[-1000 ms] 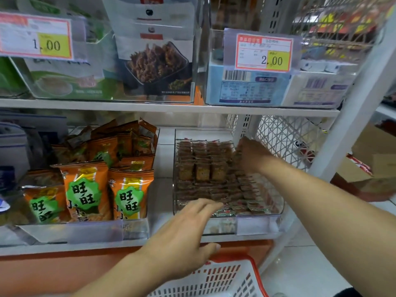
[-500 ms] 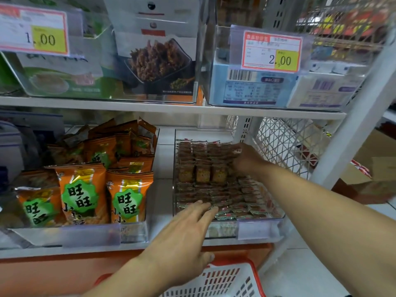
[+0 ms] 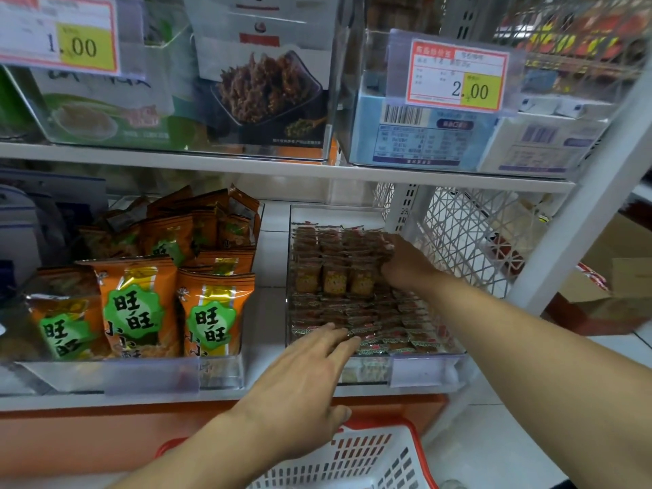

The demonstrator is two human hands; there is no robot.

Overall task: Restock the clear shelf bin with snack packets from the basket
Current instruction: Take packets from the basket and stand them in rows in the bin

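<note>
Clear plastic walls frame the shelf bin (image 3: 427, 370) at the right end of a white lower shelf (image 3: 225, 395), where small brown-and-red snack packets (image 3: 352, 312) lie in tight rows nearly from the front lip to the back. Near the far right corner, the person's right hand (image 3: 405, 264) reaches deep into the bin, fingers curled against an upright stack of packets; whether it grips one cannot be told from this angle. At the near left corner the left hand (image 3: 303, 386) lies flat and spread, fingers extended, its fingertips (image 3: 347, 338) touching the front row of packets and holding nothing. A bare strip of bin floor shows behind the last row, under the edge of the upper shelf (image 3: 282, 167). Left of the bin, a narrow gap of white shelf separates it from a second clear bin (image 3: 218, 374) packed with orange snack bags (image 3: 137, 305) standing upright. To the right, white wire mesh (image 3: 465, 238) closes off the shelf end, just beside the bin's right wall, with a white upright post (image 3: 578, 224) beyond it. Below the shelf's front edge, a white basket (image 3: 370, 460) with a red rim sits directly under the left forearm; its contents are out of view. Overhead, price tags reading 1.00 (image 3: 60, 37) and 2.00 (image 3: 458, 77) hang on bins of boxed goods, leaving modest headroom above the packets.
</note>
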